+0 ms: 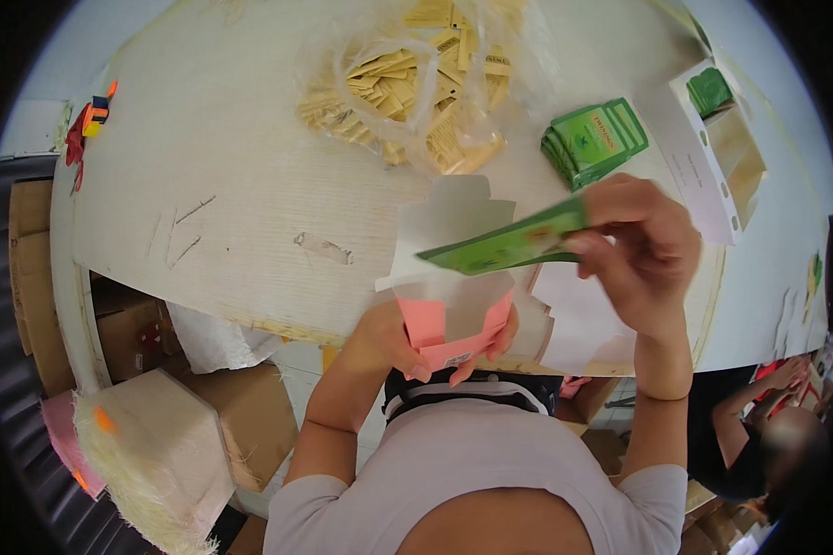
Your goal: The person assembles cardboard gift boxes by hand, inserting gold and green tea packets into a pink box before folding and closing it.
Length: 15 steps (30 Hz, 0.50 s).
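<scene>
Near the table [250, 185] edge, the left hand [393, 338] grips a pink box [453, 324], its base hidden; the right hand [634, 245] pinches blurred green packets [509, 245], perhaps several.

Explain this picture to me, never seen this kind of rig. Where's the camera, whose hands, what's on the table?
There is no machine here: a person works with bare hands, and one wide fisheye camera on their head looks down, so straight edges bend. The left hand holds a small pink and white carton with its flaps open. The right hand pinches green sachets just above that carton. On the pale wooden table lie a clear bag of tan sachets, a stack of green sachets and an open white box. Cardboard boxes sit on the floor at lower left. Another person is at the right edge.
</scene>
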Motion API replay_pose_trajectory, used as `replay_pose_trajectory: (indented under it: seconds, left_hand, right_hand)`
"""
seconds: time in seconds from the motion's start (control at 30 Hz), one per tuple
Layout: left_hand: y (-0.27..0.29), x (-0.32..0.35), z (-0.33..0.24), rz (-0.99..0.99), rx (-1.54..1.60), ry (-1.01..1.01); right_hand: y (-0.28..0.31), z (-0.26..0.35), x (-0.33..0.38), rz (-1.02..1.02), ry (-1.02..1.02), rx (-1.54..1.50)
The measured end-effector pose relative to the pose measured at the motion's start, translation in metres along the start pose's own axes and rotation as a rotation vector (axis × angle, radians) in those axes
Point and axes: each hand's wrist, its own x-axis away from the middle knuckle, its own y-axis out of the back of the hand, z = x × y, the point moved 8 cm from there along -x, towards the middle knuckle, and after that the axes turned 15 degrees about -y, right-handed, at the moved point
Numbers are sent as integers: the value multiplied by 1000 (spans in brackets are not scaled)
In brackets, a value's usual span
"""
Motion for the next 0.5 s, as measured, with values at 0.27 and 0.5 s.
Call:
replay_pose_trajectory:
  seconds: [0.27,0.5]
  left_hand:
    - [-3,11,12,163,24,153]
    - [-16,10,1,-3,91,100]
  right_hand:
    - [-63,5,15,472,204,662]
    - [-14,-7,-24,132,33,207]
